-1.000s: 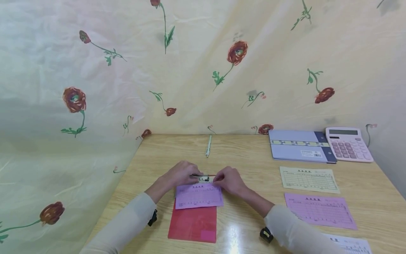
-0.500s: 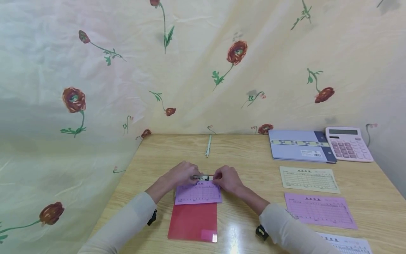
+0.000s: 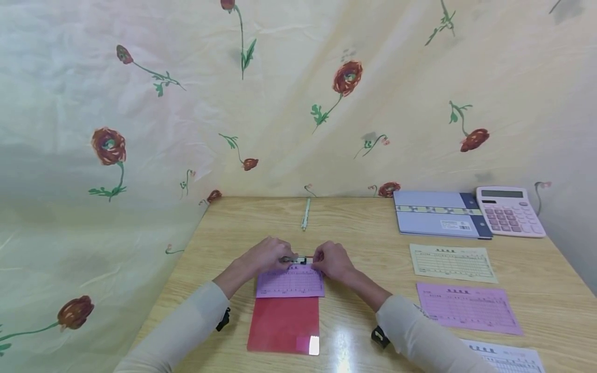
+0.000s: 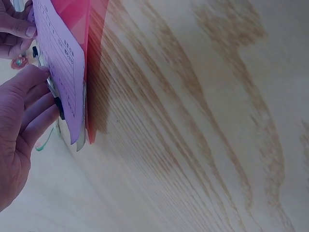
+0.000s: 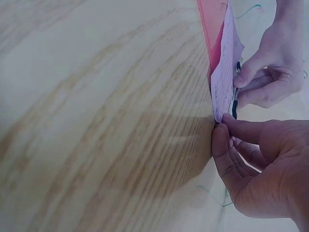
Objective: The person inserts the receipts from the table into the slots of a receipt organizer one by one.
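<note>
A red clipboard lies on the wooden table in front of me, its metal clip at the far end. Over its upper part lies a purple printed form, its top edge near the clip. My left hand holds the clip, thumb on top of it and fingers beneath, as the left wrist view shows. With thumb and forefinger my right hand pinches the purple form's upper right corner, seen close in the right wrist view. Under the form another pale sheet peeks out in the left wrist view.
Along the right side lie a pale green form, a second purple form and a white form. Behind them are a blue folder and a pink calculator. A pen lies near the flowered curtain.
The purple form has slid up toward the clip and lies straighter, showing more of the red clipboard below. The right hand has moved slightly up with it; the left hand stays at the clip.
</note>
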Action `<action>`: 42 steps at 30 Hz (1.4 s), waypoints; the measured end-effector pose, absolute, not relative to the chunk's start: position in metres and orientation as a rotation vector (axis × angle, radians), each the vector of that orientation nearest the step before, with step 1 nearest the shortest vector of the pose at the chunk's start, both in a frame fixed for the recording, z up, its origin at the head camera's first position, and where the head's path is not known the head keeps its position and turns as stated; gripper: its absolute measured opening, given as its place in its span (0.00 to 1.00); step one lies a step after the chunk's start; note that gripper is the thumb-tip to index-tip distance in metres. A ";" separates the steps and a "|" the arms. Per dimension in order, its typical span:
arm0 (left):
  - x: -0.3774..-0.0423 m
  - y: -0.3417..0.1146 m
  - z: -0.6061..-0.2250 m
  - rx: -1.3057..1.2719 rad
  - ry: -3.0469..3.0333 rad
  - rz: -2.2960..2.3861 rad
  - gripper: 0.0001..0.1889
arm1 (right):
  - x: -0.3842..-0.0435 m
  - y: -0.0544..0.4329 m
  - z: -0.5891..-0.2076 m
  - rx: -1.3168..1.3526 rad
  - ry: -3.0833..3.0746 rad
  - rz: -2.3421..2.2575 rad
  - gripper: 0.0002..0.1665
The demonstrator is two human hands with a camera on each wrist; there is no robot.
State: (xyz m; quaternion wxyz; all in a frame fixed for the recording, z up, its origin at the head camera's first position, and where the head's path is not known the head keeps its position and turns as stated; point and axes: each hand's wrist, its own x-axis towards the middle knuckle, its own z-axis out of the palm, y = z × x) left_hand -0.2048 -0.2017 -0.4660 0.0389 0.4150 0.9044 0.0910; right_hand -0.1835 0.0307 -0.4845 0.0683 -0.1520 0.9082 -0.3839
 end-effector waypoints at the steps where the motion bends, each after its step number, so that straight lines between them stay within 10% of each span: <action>1: -0.205 -0.202 -0.466 1.270 2.774 0.273 0.14 | -0.184 0.030 -0.485 -0.453 2.736 -1.154 0.10; 42: -0.206 -0.203 -0.468 1.289 2.788 0.257 0.13 | -0.191 0.032 -0.485 -0.480 2.791 -1.086 0.08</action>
